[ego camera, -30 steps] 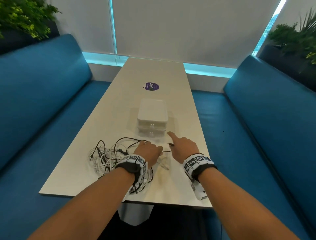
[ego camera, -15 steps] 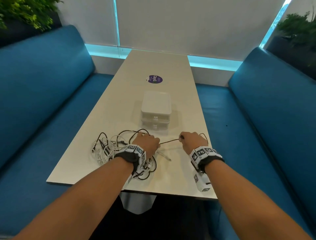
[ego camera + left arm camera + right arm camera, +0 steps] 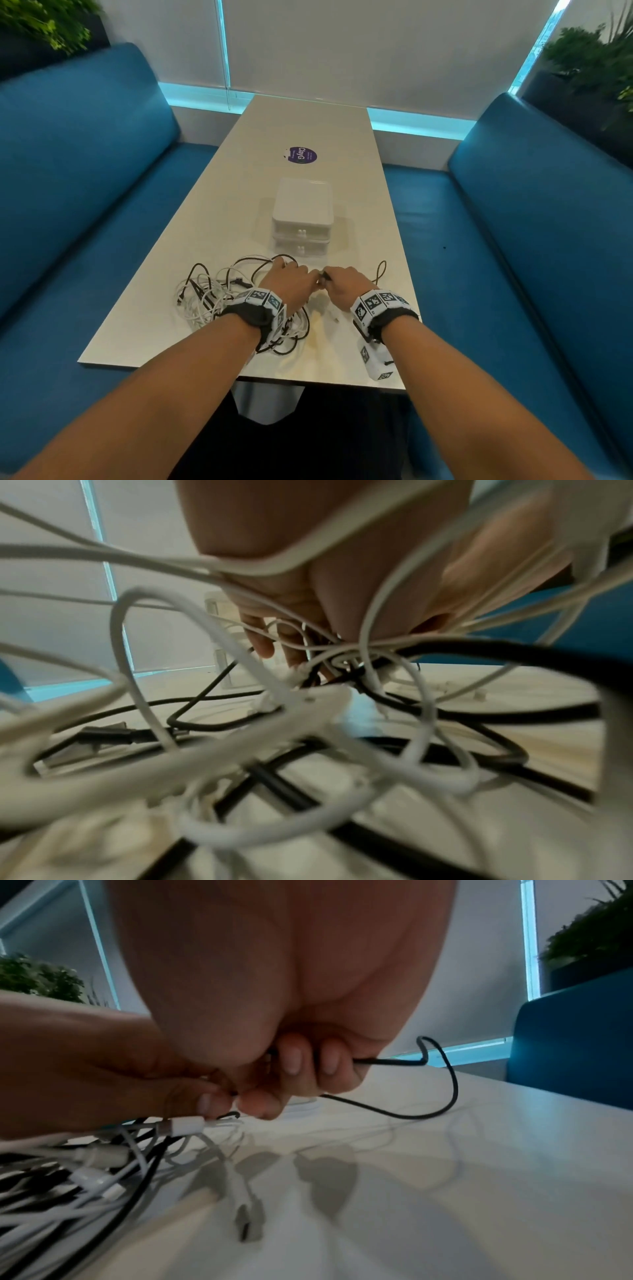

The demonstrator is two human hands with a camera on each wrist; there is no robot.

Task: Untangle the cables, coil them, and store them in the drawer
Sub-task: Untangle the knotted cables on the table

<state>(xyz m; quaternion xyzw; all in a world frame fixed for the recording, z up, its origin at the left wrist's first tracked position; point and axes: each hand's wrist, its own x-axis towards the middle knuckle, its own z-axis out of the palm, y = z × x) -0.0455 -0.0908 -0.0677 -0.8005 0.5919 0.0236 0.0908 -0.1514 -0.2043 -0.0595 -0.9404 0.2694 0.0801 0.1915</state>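
A tangle of white and black cables (image 3: 219,294) lies near the table's front edge, spreading left of my hands. My left hand (image 3: 291,282) rests over the tangle and pinches the black cable (image 3: 441,1096) close to my right hand. My right hand (image 3: 346,284) grips that black cable in curled fingers; its free loop (image 3: 380,270) arcs out to the right over the table. In the right wrist view a white connector (image 3: 186,1125) hangs just below my fingertips. The white two-drawer box (image 3: 303,216) stands shut just beyond both hands.
The long white table (image 3: 308,123) runs between two blue benches (image 3: 85,178). A purple round sticker (image 3: 301,156) sits behind the drawer box. A loose white plug (image 3: 246,1215) lies on the table under my right hand. Plants stand at both back corners.
My right hand moved left along the black cable until it met my left hand; the taut stretch between them is gone. The cable's free loop lies further out to the right.
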